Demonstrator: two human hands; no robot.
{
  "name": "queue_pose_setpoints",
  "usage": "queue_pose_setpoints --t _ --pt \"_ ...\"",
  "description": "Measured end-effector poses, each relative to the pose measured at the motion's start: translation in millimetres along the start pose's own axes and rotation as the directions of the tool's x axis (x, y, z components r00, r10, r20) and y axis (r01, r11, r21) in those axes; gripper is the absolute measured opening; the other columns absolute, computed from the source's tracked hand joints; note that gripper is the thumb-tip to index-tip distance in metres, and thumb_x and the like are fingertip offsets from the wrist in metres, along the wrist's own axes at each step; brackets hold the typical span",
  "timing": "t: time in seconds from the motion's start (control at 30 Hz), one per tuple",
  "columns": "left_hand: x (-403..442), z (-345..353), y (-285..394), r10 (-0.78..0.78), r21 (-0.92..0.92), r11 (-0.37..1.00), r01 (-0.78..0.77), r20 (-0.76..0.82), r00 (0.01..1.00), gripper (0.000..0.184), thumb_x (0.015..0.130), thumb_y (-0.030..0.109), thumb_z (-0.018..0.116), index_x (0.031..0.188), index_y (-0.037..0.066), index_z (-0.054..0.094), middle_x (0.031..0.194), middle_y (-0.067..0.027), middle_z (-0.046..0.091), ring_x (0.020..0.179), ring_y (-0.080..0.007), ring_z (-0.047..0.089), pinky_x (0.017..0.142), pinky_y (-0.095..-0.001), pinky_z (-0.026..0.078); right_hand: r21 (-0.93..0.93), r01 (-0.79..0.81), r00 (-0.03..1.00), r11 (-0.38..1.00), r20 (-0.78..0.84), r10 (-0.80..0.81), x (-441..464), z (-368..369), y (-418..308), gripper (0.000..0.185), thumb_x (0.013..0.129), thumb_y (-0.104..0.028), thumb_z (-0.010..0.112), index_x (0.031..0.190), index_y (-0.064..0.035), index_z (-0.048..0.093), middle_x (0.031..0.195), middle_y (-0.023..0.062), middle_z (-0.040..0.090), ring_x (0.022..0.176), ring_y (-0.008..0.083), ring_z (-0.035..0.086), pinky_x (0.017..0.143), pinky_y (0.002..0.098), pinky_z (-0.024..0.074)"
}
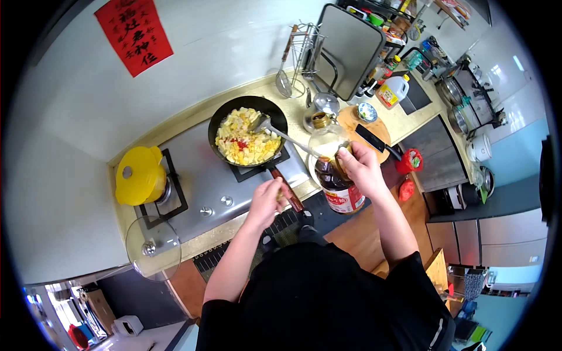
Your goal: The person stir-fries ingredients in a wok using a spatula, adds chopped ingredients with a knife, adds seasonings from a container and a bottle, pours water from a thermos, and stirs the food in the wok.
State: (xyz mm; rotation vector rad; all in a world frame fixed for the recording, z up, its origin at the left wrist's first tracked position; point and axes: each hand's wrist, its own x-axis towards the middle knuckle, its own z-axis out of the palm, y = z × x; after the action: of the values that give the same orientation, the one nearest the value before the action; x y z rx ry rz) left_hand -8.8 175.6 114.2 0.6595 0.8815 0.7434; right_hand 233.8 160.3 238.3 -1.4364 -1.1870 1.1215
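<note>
My right hand (358, 169) is closed on the large bottle (329, 140), which has dark liquid low inside, a red-and-white label and an uncapped-looking neck. My left hand (269, 202) is beside the brown handle (287, 188) of the black wok; its fingers are curled, and whether they hold anything is too small to tell. Chopped pale and yellow food (246, 143) with a red patch fills part of the wok (280, 111), which stands on the right burner. A metal spatula (287, 137) rests in the food, its shaft passing toward the bottle.
On the left burner sits a yellow pot (140, 178), with a glass lid (153, 248) near the counter's front edge. A knife (370, 138) and a small bowl (367, 112) lie on the round board (346, 117). Behind are a wire rack (301, 55) and a yellow-labelled jug (393, 90).
</note>
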Motion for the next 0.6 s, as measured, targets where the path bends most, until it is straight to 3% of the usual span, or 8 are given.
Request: queue_pose_setpoints --t 0.07,0.13,0.27,0.3,0.43,0.47,0.5,0.6 --pt "23.7 23.7 -15.8 0.018 0.006 1.000 -0.018 0.004 1.000 0.022 0.103 0.017 0.045 0.112 0.001 0.058 0.090 -0.0089 0.065 0.065 -0.0102 0.057 0.047 -0.0196 0.039 0.054 -0.026 1.000 0.998 -0.007 0.026 -10.3 -16.1 -8.9 0.024 0.100 -0.022 0.061 0.090 -0.0005 0.060 0.073 -0.0069 0.053 0.063 0.0004 0.040 0.053 0.0210 0.0323" --pt "44.0 53.5 -23.5 -0.006 0.035 0.999 0.009 -0.076 0.997 0.025 0.101 0.010 0.040 0.119 0.002 0.056 0.091 -0.0081 0.064 0.066 -0.0100 0.056 0.048 -0.0201 0.039 0.042 -0.033 0.999 0.999 -0.017 0.034 -17.7 -36.7 -1.6 0.025 0.100 -0.022 0.062 0.088 -0.0003 0.059 0.073 -0.0063 0.054 0.065 0.0010 0.041 0.054 0.0216 0.0346" --pt "112.6 74.4 -65.0 -0.104 -0.015 0.994 0.104 -0.322 0.941 0.029 0.103 0.021 0.042 0.118 0.001 0.057 0.084 -0.0070 0.060 0.067 -0.0093 0.053 0.043 -0.0247 0.036 -0.034 -0.018 0.997 0.999 -0.079 0.015 -32.2 -62.0 4.1 0.025 0.099 -0.021 0.063 0.086 -0.0003 0.058 0.074 -0.0060 0.053 0.067 0.0020 0.043 0.057 0.0227 0.0373" --pt "120.4 83.6 -62.2 -0.189 -0.069 0.982 0.176 -0.326 0.926 0.041 0.100 0.034 0.055 0.119 -0.002 0.056 0.083 -0.0080 0.062 0.069 -0.0120 0.057 0.048 -0.0274 0.042 -0.021 -0.016 0.996 1.000 -0.094 0.013 -34.3 -66.8 4.4 0.024 0.098 -0.020 0.063 0.085 -0.0003 0.058 0.073 -0.0059 0.053 0.067 0.0022 0.043 0.057 0.0229 0.0377" --pt "195.6 100.9 -130.8 -0.077 -0.011 0.997 0.080 -0.420 0.904 0.059 0.085 0.042 0.077 0.111 -0.008 0.060 0.086 -0.0121 0.066 0.072 -0.0195 0.063 0.066 -0.0335 0.052 0.038 -0.040 0.991 0.998 -0.124 0.045 -35.9 -89.6 19.2 0.022 0.098 -0.020 0.064 0.086 -0.0015 0.059 0.073 -0.0071 0.052 0.065 0.0012 0.041 0.055 0.0214 0.0335" --pt "203.9 103.8 -134.2 -0.068 -0.061 0.997 0.047 -0.423 0.904 0.062 0.080 0.042 0.083 0.107 -0.010 0.061 0.089 -0.0138 0.067 0.074 -0.0219 0.064 0.072 -0.0351 0.053 0.059 -0.050 0.991 0.997 -0.124 0.057 -34.6 -92.6 20.9 0.022 0.098 -0.021 0.064 0.087 -0.0021 0.060 0.073 -0.0076 0.052 0.063 0.0009 0.040 0.054 0.0207 0.0320" --pt "199.4 111.4 -120.3 -0.089 -0.045 0.996 0.077 -0.440 0.893 0.045 0.080 0.027 0.084 0.097 -0.010 0.064 0.091 -0.0159 0.068 0.075 -0.0229 0.065 0.069 -0.0355 0.053 0.110 -0.057 0.990 0.992 -0.120 0.070 -33.9 -94.1 18.1 0.022 0.098 -0.022 0.064 0.088 -0.0031 0.060 0.072 -0.0082 0.052 0.062 0.0004 0.039 0.053 0.0198 0.0303" --pt "175.3 127.5 -75.1 -0.097 -0.059 0.995 0.078 -0.506 0.857 0.033 0.079 0.014 0.080 0.095 -0.009 0.062 0.092 -0.0167 0.069 0.076 -0.0232 0.066 0.066 -0.0366 0.054 0.125 -0.065 0.994 0.990 -0.074 0.075 -27.2 -110.2 25.5 0.023 0.098 -0.022 0.064 0.089 -0.0022 0.060 0.073 -0.0078 0.052 0.063 0.0006 0.040 0.054 0.0199 0.0315"
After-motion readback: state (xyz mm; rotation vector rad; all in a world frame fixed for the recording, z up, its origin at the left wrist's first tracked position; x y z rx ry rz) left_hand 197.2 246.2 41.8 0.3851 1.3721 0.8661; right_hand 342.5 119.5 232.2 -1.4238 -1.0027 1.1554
